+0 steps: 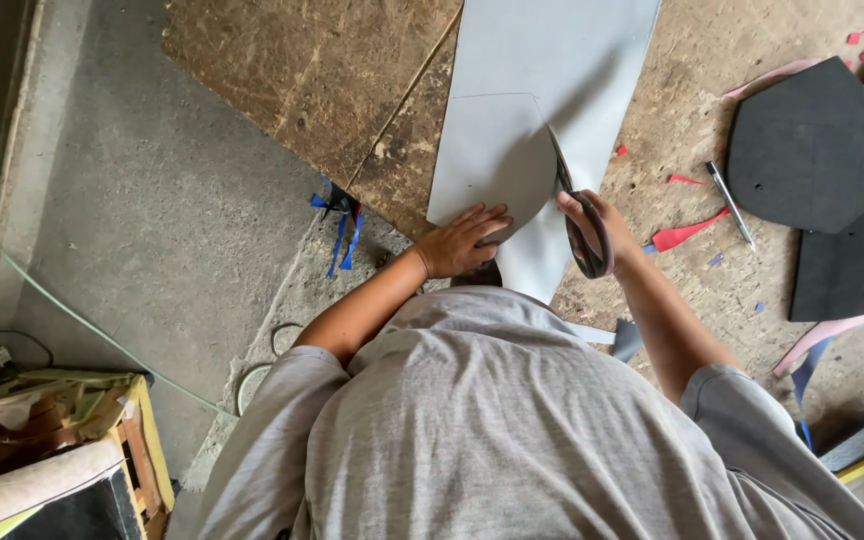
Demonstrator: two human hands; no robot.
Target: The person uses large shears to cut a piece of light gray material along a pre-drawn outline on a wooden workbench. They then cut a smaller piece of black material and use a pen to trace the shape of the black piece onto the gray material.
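I see my left hand lying flat with spread fingers on a pale grey pentagon-shaped template, pressing it onto the long grey sheet of material on the brown wooden board. My right hand has its grip closed around the dark-handled scissors, blades at the template's right edge. A silver pen lies near black cut pieces.

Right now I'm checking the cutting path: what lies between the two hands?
In the head view, the grey sheet lies between the left hand and the right hand, which holds scissors cutting along a template.
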